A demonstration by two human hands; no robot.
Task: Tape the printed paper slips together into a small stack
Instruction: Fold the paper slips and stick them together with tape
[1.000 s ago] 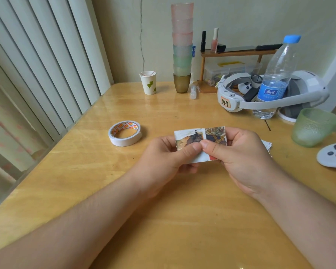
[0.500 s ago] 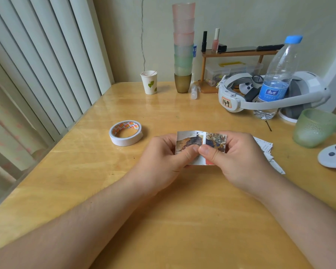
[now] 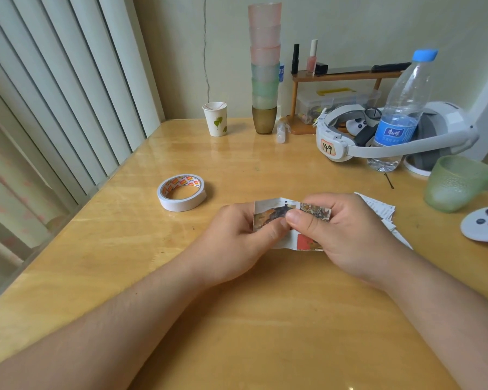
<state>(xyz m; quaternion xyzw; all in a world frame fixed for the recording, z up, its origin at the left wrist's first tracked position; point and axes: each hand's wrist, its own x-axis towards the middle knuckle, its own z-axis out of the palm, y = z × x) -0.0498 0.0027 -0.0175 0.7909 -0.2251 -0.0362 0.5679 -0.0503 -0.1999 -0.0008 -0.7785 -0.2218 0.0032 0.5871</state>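
Right now both hands pinch one printed paper slip [image 3: 276, 213] just above the wooden table [image 3: 265, 319]. The left hand [image 3: 237, 243] curls round its left edge, thumb pressed on the printed face. The right hand [image 3: 347, 235] clamps the right part, its thumb tip meeting the left thumb at the middle. More slips [image 3: 382, 211] lie on the table behind the right hand. A tape roll [image 3: 181, 191] rests to the left, apart from both hands.

Both hands pinch a printed paper slip [image 3: 276, 213] above the worktop [image 3: 265, 319], the left hand [image 3: 237, 240] and right hand [image 3: 341, 232] with thumbs meeting at its middle. A tape roll [image 3: 181, 192] lies to the left, and more slips [image 3: 381, 209] lie behind the right hand.
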